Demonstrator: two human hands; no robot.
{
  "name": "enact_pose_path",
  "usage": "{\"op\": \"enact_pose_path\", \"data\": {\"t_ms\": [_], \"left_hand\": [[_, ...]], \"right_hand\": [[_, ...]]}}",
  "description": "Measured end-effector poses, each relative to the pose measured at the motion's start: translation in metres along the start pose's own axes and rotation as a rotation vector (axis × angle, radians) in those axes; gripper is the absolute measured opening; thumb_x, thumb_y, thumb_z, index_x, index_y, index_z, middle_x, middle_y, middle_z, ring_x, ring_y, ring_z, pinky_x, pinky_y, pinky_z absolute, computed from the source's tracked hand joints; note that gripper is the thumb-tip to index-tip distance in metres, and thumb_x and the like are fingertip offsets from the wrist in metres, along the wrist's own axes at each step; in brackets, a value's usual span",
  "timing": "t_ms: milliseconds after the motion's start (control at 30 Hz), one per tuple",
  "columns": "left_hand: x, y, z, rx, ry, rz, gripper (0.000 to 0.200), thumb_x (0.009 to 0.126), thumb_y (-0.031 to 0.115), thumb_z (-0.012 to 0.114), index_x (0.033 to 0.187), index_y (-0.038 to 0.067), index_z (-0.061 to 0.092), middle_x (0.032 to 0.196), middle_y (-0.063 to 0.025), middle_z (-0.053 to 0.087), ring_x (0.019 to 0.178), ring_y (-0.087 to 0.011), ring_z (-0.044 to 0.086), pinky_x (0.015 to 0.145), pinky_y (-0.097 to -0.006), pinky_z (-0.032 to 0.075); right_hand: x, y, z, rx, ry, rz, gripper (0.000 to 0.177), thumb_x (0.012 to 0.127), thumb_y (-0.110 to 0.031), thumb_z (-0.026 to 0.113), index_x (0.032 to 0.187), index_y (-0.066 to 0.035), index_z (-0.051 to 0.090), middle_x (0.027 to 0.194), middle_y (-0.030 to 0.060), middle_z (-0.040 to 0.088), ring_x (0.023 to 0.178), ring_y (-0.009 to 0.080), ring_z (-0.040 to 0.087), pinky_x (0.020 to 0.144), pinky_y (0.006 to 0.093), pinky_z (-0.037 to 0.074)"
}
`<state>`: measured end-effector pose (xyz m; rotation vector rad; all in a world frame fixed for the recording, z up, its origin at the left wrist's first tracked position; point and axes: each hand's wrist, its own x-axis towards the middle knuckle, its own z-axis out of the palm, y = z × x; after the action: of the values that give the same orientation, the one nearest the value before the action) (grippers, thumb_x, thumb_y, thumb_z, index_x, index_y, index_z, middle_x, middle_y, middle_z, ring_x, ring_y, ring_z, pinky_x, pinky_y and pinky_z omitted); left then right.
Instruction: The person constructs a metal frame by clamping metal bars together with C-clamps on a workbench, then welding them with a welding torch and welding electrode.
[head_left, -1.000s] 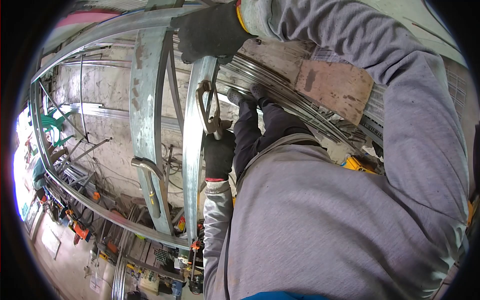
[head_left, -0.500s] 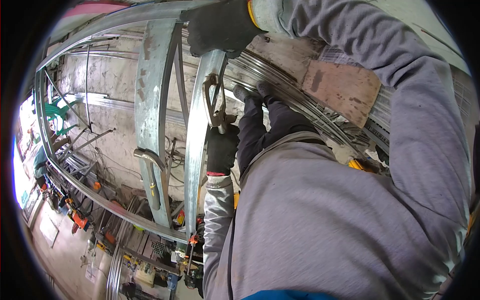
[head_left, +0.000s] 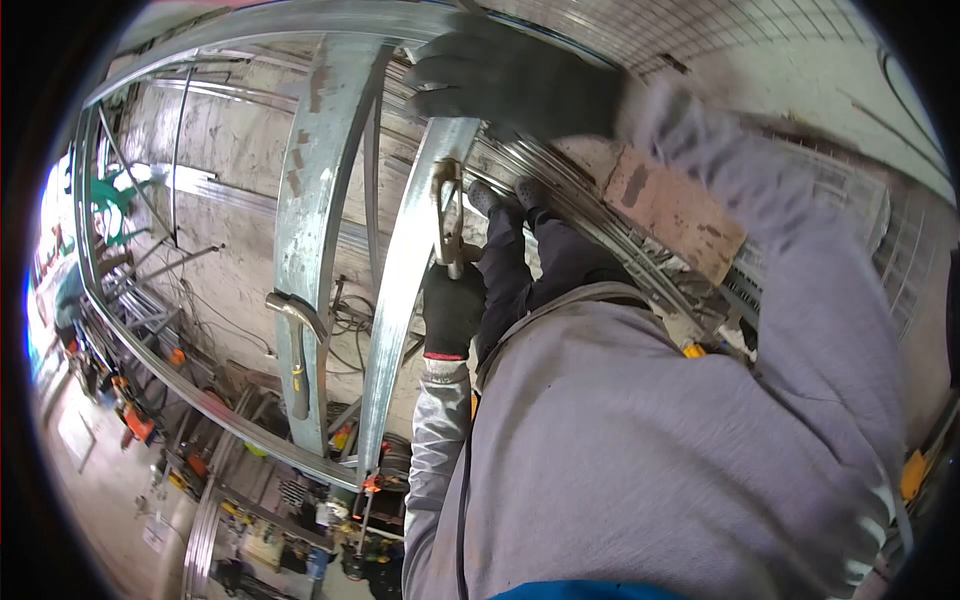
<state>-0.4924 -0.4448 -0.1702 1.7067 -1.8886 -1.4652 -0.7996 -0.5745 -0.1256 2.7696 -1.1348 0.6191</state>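
The right hand [head_left: 510,80], closed over the metal bar [head_left: 400,290] at 12 o'clock, has shifted rightward. The left hand [head_left: 453,308] still grips the clamp [head_left: 447,215].

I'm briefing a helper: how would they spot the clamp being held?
On the curved galvanised steel frame, find the narrower upright bar. The dull metal locking clamp sits on it, gripped from below by the black-gloved left hand, unlike the grey clamp hanging unheld on the wider bar.
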Motion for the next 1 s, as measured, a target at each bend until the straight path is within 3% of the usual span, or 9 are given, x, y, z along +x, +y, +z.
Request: {"op": "enact_pose_path", "data": {"t_ms": [33,100,200,300,567,667,767,800,1000], "left_hand": [[0.0,-0.002,0.0,-0.018,0.023,-0.007,0.021,0.096,0.007,0.059,0.111,0.003,0.074,0.085,-0.0141,0.073,0.074,-0.0245,0.071,0.07,-0.0396,0.055],[-0.002,-0.007,0.005,-0.054,0.057,0.016,0.021,0.095,0.005,0.059,0.111,0.003,0.073,0.089,-0.015,0.074,0.077,-0.0262,0.073,0.071,-0.0396,0.056],[-0.002,-0.009,0.002,-0.037,-0.004,0.004,0.021,0.093,0.0,0.061,0.112,0.002,0.071,0.1,-0.0125,0.074,0.092,-0.0295,0.072,0.086,-0.0414,0.056],[0.0,-0.014,0.005,0.192,-0.019,0.177,0.027,0.089,-0.003,0.061,0.113,0.003,0.071,0.103,-0.0133,0.076,0.096,-0.0307,0.073,0.087,-0.0414,0.056],[-0.001,-0.019,0.008,-0.145,-0.016,-0.052,0.022,0.095,0.001,0.061,0.113,0.001,0.071,0.103,-0.0126,0.077,0.095,-0.025,0.074,0.085,-0.0392,0.056],[-0.002,-0.023,0.008,-0.087,-0.022,-0.052,0.023,0.096,0.001,0.063,0.117,0.0,0.07,0.098,-0.0114,0.074,0.085,-0.024,0.072,0.079,-0.0381,0.056],[-0.003,-0.047,0.016,-0.221,-0.023,-0.042,0.021,0.098,0.002,0.063,0.117,0.0,0.07,0.1,-0.0104,0.074,0.083,-0.0226,0.071,0.076,-0.0374,0.056],[-0.002,-0.04,0.013,-0.046,0.007,0.185,0.018,0.102,0.005,0.061,0.118,-0.001,0.068,0.101,-0.0098,0.072,0.082,-0.0205,0.07,0.075,-0.037,0.055],[0.001,-0.059,0.016,0.176,-0.075,0.283,0.021,0.107,0.013,0.055,0.123,0.0,0.062,0.098,-0.0079,0.068,0.085,-0.0238,0.069,0.07,-0.0356,0.052]], "right_hand": [[-0.017,-0.013,0.005,0.102,0.086,0.124,0.073,0.082,-0.017,0.087,0.147,-0.009,0.058,0.159,0.0189,0.049,0.145,0.0403,0.05,0.123,0.0522,0.04],[-0.04,-0.058,0.014,0.415,0.513,0.588,0.066,0.09,-0.004,0.075,0.152,-0.002,0.053,0.153,0.0209,0.054,0.141,0.0387,0.054,0.121,0.0504,0.043],[-0.071,-0.112,0.021,0.634,0.341,1.071,0.058,0.091,0.0,0.07,0.147,0.004,0.054,0.138,0.0247,0.062,0.134,0.0377,0.06,0.117,0.0478,0.048],[-0.069,-0.127,0.021,0.535,0.159,0.771,0.045,0.093,-0.005,0.073,0.136,0.004,0.062,0.121,0.0241,0.07,0.116,0.0422,0.068,0.108,0.0483,0.053],[0.007,-0.115,-0.02,0.55,0.273,0.889,0.037,0.092,-0.004,0.067,0.128,0.005,0.066,0.123,0.0252,0.068,0.109,0.0415,0.069,0.093,0.0478,0.056],[0.007,-0.115,-0.004,0.531,0.29,0.957,0.024,0.096,0.0,0.064,0.12,0.002,0.068,0.1,0.0133,0.066,0.081,0.0306,0.065,0.074,0.037,0.055],[0.014,-0.116,0.01,0.833,0.382,1.2,0.026,0.096,0.0,0.064,0.122,0.002,0.066,0.102,0.0135,0.063,0.081,0.0312,0.062,0.074,0.0385,0.054],[0.016,-0.115,0.017,0.934,0.423,1.279,0.027,0.096,0.001,0.064,0.123,0.002,0.065,0.103,0.0136,0.063,0.081,0.0314,0.061,0.075,0.0391,0.053],[0.01,-0.101,0.077,0.438,0.492,1.172,0.061,0.088,0.009,0.056,0.147,-0.003,0.055,0.116,0.0243,0.062,0.104,0.0439,0.063,0.09,0.0484,0.053]]}}
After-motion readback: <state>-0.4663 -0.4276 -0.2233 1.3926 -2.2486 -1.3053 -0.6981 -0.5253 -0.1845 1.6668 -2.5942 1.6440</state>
